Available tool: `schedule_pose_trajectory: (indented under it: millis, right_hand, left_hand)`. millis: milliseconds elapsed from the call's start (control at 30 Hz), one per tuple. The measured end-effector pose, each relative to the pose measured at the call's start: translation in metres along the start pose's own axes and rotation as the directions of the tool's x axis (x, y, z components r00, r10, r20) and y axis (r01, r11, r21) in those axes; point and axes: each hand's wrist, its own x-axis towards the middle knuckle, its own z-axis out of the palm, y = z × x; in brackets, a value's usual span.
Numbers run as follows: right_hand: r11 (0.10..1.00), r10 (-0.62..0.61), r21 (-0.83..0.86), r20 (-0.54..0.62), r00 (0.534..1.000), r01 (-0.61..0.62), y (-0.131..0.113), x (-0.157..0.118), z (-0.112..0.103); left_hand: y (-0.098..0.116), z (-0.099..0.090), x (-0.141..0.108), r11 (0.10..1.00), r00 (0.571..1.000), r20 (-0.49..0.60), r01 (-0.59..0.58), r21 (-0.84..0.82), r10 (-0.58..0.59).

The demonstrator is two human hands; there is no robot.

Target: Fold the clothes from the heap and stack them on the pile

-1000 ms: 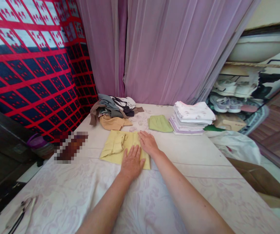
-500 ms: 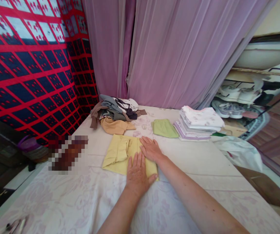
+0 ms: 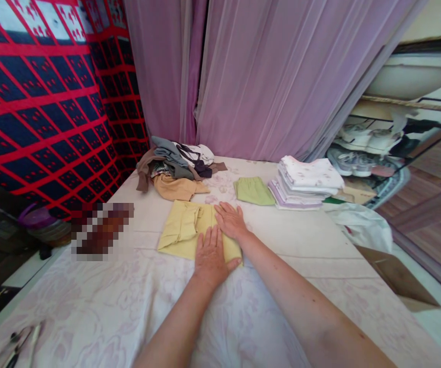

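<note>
A yellow garment (image 3: 178, 234), partly folded, lies flat on the bed's pale floral sheet (image 3: 101, 301). My left hand (image 3: 211, 258) rests palm down on its near right part, fingers stretched out and thumb out to the right. Just beyond and to the right, my right hand (image 3: 230, 221) lies flat on the garment's far right part, its fingers pointing up and left. Neither hand grips anything. Past the hands sits a folded green garment (image 3: 254, 191), beside a stack of folded white and purple cloths (image 3: 305, 179).
A loose heap of clothes (image 3: 176, 163) with an orange-tan garment (image 3: 178, 187) lies at the back left. Purple curtains (image 3: 274, 76) hang behind the bed. Shoes (image 3: 353, 161) stand on a rack at right. A lidded bucket (image 3: 46, 225) is at left.
The view has shifted slightly, so everything appears a little higher and further left. Both hands remain flat on the yellow garment, in nearly the same places.
</note>
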Motion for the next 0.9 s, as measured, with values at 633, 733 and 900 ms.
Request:
schedule_pose_trajectory:
  millis: [633, 733, 900]
  right_hand:
    - [0.996, 0.093, -0.007, -0.118, 0.989, -0.094, -0.005, -0.075, 0.010]
    - [0.997, 0.076, -0.002, -0.113, 0.991, -0.077, -0.009, -0.084, 0.011]
    - [0.994, 0.103, 0.030, -0.035, 0.994, -0.102, -0.012, -0.094, 0.013]
  left_hand:
    - [-0.013, -0.009, -0.001, 0.997, 0.997, -0.009, -0.082, 0.011, 0.082]
    - [-0.012, -0.007, 0.000, 0.997, 0.997, -0.008, -0.080, -0.001, 0.080]
    - [-0.009, -0.035, -0.007, 0.994, 0.992, 0.083, -0.093, -0.062, 0.098]
